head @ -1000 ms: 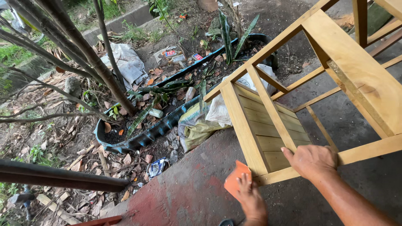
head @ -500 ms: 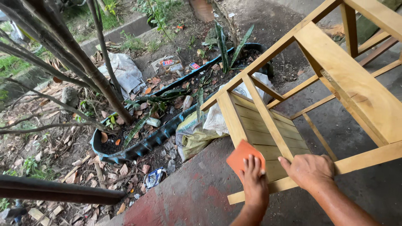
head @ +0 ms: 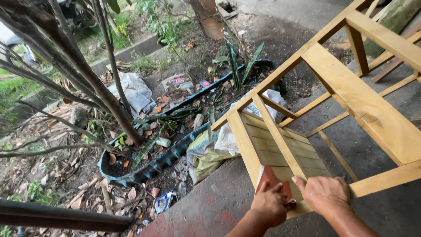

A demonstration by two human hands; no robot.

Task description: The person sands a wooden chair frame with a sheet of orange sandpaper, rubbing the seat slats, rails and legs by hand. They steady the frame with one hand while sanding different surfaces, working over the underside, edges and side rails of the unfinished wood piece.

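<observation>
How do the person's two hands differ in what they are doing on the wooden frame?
The left hand presses an orange-red sheet, seemingly sandpaper, against a rail of the wooden frame, fingers curled over it. The right hand holds no sheet; it lies flat on the bare wood of the lower rail. The left hand sits nearer the slatted panel. Both hands are bare and touch the same frame.

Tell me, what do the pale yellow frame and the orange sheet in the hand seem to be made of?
The pale yellow slatted frame looks like bare, unvarnished wood: matte, with faint grain lines. The orange rectangular sheet under the left hand is probably sandpaper, being thin and dull, though its grit is too small to see. The right hand rests on the frame's rail.
</observation>
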